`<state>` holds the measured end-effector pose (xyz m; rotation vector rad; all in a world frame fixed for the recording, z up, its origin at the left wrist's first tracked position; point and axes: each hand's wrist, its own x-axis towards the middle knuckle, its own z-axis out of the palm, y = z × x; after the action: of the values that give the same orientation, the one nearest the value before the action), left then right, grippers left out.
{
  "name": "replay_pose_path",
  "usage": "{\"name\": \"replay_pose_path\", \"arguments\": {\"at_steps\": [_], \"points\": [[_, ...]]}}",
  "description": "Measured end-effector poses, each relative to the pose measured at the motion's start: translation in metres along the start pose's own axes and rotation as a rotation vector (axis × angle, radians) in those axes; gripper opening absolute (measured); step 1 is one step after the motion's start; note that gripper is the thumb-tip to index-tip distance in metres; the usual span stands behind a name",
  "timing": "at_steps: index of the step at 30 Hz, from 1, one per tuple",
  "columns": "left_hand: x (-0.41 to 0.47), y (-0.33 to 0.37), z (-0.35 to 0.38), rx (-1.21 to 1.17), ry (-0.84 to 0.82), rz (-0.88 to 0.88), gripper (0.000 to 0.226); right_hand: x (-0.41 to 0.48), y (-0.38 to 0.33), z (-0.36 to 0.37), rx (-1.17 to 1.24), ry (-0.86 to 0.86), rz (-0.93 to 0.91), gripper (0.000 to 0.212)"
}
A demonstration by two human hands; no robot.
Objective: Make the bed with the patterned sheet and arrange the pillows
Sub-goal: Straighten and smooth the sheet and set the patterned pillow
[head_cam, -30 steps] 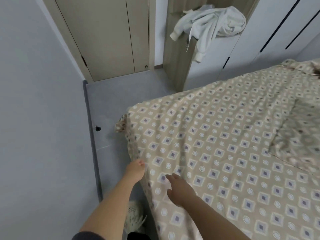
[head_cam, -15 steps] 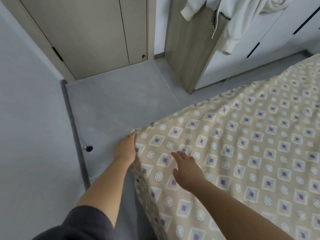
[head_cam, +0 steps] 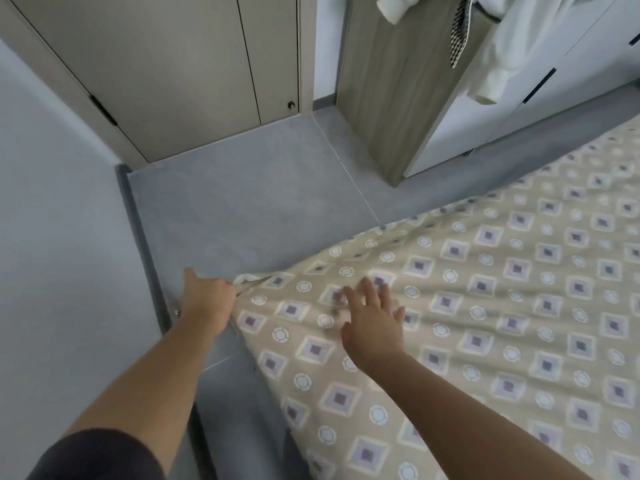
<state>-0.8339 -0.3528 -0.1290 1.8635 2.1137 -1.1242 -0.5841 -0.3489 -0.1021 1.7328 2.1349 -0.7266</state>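
the patterned sheet [head_cam: 485, 306] lies over the bed, which is hidden under it. it fills the lower right of the frame. it covers the top and hangs down the near side. most of it looks flat, with soft ripples running toward the corner near the middle of the frame. so i think the spreading is mostly done at this end.

the left hand [head_cam: 207, 299] is at the sheet's corner [head_cam: 249, 280], a little left of the middle. its thumb sticks out and its fingers are hidden in the bunched cloth. i think it holds the corner. the right hand [head_cam: 374, 327] is just to the right of it, with fingers straight and spread wide. it holds nothing. it is blurry, so i cannot tell if the palm touches the sheet or is just above it.

what looks left to do here is to pull the corner tight, lay it down neat, and smooth out the ripples. no pillows show in this view, so i cannot tell if they are set in place. that part may be yet to do.

the grey floor [head_cam: 259, 202] fills the middle left. a door [head_cam: 173, 64] is at the top left. a white top [head_cam: 512, 53] hangs over a cupboard [head_cam: 391, 98] at the top right.
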Motion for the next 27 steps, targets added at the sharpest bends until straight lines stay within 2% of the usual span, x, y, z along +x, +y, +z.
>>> {"name": "replay_pose_path", "arguments": {"at_steps": [3,6,11,15,18,20,22,24,25,27], "points": [[0.015,0.001,0.005,-0.217,-0.165,0.051,0.030,0.012,0.014,0.002,-0.024,-0.168,0.025,0.061],[0.023,-0.001,0.001,-0.499,-0.316,0.091,0.038,0.014,0.021,0.001,0.000,-0.257,-0.002,0.063],[0.050,0.002,-0.019,-0.795,-0.304,0.131,0.044,0.021,0.021,-0.006,0.013,-0.312,-0.032,0.061],[0.082,0.015,-0.020,-0.940,-0.410,0.197,0.050,0.024,0.020,-0.009,-0.052,-0.315,-0.039,0.066],[0.097,0.027,-0.017,-0.871,-0.592,0.298,0.062,0.025,0.015,-0.017,-0.067,-0.349,0.001,0.067],[0.103,0.024,-0.012,-0.810,-0.661,0.367,0.061,0.026,0.010,-0.024,-0.065,-0.374,0.028,0.068],[0.111,0.018,-0.008,-0.873,-0.675,0.408,0.052,0.034,0.005,-0.037,-0.107,-0.308,0.026,0.060],[0.117,0.015,-0.008,-0.994,-0.649,0.408,0.036,0.050,0.001,-0.055,-0.207,-0.153,-0.014,0.043],[0.117,0.013,-0.009,-1.016,-0.583,0.400,0.030,0.059,-0.001,-0.062,-0.239,-0.078,-0.020,0.035],[0.121,0.009,-0.013,-1.030,-0.402,0.346,0.033,0.088,-0.002,-0.068,-0.267,0.020,-0.024,0.031]]}}
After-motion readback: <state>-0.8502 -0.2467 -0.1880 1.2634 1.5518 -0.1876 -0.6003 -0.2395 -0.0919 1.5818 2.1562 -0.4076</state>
